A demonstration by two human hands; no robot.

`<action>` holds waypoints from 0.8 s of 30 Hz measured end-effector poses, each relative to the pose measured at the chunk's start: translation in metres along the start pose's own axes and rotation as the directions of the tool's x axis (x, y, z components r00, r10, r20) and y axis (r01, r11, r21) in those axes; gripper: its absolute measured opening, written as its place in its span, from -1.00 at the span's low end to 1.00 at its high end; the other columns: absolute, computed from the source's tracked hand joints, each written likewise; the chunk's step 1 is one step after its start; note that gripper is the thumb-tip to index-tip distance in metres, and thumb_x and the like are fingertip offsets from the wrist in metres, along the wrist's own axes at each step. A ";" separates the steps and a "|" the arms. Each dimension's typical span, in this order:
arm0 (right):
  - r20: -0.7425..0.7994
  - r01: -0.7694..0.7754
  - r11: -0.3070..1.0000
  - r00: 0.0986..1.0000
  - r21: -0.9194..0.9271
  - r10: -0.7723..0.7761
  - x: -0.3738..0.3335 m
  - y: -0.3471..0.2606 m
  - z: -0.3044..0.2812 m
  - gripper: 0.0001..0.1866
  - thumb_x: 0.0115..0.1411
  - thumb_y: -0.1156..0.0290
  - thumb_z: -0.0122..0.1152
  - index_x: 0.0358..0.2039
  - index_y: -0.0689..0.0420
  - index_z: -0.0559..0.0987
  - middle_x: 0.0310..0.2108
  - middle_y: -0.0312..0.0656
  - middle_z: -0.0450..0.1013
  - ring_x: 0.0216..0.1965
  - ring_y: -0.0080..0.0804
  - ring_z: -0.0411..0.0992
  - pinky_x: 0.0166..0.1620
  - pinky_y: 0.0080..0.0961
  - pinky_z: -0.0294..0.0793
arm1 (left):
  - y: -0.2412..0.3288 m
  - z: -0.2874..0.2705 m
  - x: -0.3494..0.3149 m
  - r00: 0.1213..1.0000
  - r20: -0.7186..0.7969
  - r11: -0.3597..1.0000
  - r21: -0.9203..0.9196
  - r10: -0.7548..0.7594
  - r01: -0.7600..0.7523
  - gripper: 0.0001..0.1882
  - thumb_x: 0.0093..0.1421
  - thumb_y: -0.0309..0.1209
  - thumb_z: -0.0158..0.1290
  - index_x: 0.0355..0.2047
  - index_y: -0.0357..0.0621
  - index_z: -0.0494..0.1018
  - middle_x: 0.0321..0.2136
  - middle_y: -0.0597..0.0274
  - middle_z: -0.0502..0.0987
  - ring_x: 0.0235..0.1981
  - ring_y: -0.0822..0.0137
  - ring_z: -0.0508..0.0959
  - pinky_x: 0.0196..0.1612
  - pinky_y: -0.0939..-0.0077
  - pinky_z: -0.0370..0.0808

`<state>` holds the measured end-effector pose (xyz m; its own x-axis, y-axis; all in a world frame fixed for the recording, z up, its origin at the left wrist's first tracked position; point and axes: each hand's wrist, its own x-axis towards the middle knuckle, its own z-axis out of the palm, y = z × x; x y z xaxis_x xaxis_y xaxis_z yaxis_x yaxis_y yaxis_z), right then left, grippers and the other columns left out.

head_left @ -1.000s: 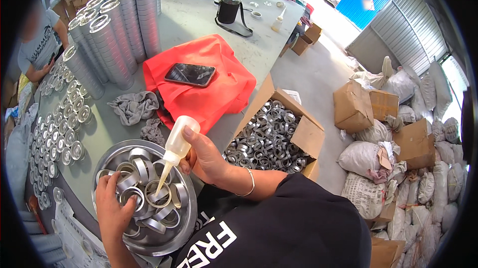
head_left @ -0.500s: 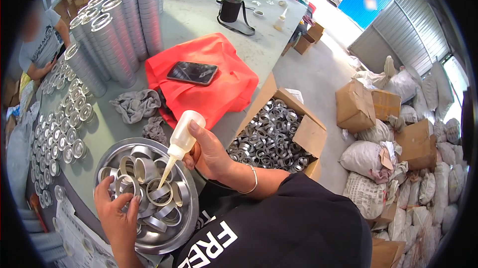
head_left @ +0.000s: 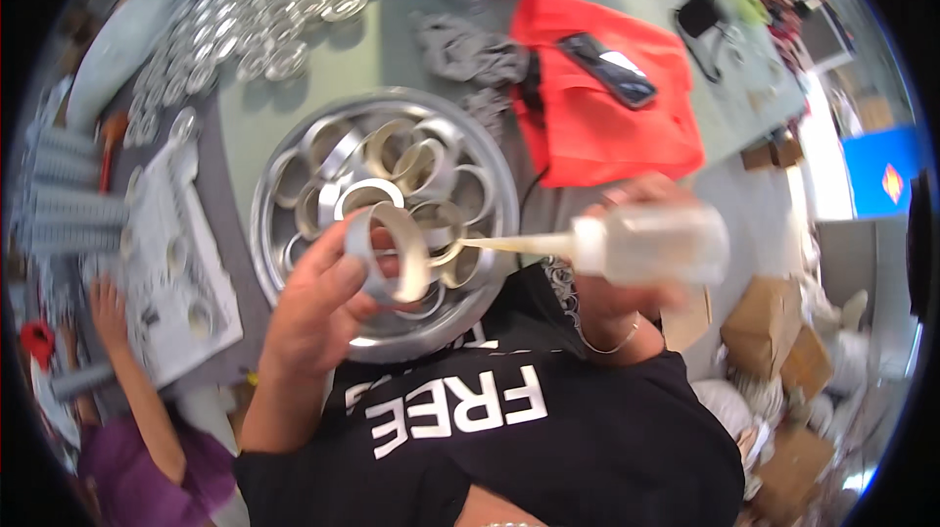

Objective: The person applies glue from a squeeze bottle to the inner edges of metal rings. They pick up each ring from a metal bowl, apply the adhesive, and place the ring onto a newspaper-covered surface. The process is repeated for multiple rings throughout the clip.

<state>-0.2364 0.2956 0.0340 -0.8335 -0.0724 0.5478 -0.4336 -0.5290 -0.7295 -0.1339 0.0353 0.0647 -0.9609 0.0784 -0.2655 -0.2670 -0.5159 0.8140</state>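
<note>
My left hand [head_left: 318, 300] pinches a metal ring [head_left: 415, 267] by its side, raised over the round steel bowl [head_left: 262, 199]. The ring is grey outside and cream-coloured inside. In my right hand [head_left: 612, 304] is a translucent squeeze bottle [head_left: 666, 245], lying level with its long thin nozzle aimed left. The nozzle tip appears just right of the raised ring; whether it touches anything I cannot tell. My right hand and the bottle are slightly blurred. Several more metal rings [head_left: 473, 194] lie loosely in the bowl below.
A red cloth bag [head_left: 627, 140] with a phone [head_left: 607, 69] on it lies beyond the bowl, beside a grey rag [head_left: 460, 49]. Round metal lids [head_left: 284, 59] cover the table's far left. At lower left is a co-worker's arm [head_left: 147, 400]. Cardboard boxes [head_left: 762, 321] stand at right.
The view has turned leftward. My left hand has lifted a ring above the bowl. The bottle has gone from tilted nozzle-down over the bowl to level at its right.
</note>
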 end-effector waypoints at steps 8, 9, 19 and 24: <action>0.643 0.501 0.865 0.675 -0.039 -0.362 0.014 -0.007 0.040 -0.09 -0.07 -0.05 0.50 0.05 0.30 0.24 -0.10 0.18 0.33 -0.54 -0.18 0.52 -0.58 -0.43 0.59 | -0.033 0.005 -0.014 0.977 0.125 0.809 -0.549 -0.171 0.211 -0.27 0.37 0.04 -0.20 0.16 -0.50 0.14 -0.04 -0.26 0.42 -0.08 -0.07 0.57 -0.24 0.38 0.71; 0.665 0.527 0.849 0.651 -0.049 -0.366 0.015 -0.007 0.043 -0.11 -0.06 -0.04 0.50 0.05 0.29 0.24 -0.09 0.19 0.33 -0.54 -0.19 0.52 -0.59 -0.43 0.58 | -0.034 0.006 -0.014 0.976 0.137 0.806 -0.552 -0.167 0.215 -0.27 0.37 0.05 -0.19 0.17 -0.50 0.12 -0.04 -0.26 0.42 -0.09 -0.06 0.58 -0.23 0.38 0.71; 0.700 0.549 0.819 0.651 -0.168 -0.293 0.012 -0.010 0.039 -0.12 -0.04 -0.04 0.48 0.06 0.31 0.26 -0.13 0.17 0.37 -0.43 -0.15 0.50 -0.48 -0.37 0.61 | -0.025 0.011 -0.018 1.000 0.022 0.965 -0.263 0.000 0.005 -0.31 0.17 -0.23 0.20 0.19 -0.26 0.17 0.03 0.05 0.39 0.00 0.20 0.52 -0.06 0.31 0.62; 0.665 0.370 0.881 0.742 -0.295 -0.089 0.010 -0.026 0.034 -0.08 -0.07 -0.07 0.49 0.09 0.28 0.25 -0.15 0.13 0.38 -0.39 -0.14 0.51 -0.38 -0.31 0.64 | -0.027 0.010 -0.016 0.931 0.043 0.929 0.063 0.362 -0.364 -0.23 -0.09 -0.62 0.35 0.14 -0.20 0.25 0.02 0.17 0.31 0.07 0.28 0.44 0.03 0.34 0.58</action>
<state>-0.2217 0.2798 0.0719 -0.3522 -0.5686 0.7434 -0.7913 -0.2433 -0.5610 -0.1124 0.0568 0.0521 -0.9946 -0.0770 0.0691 0.0967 -0.4541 0.8857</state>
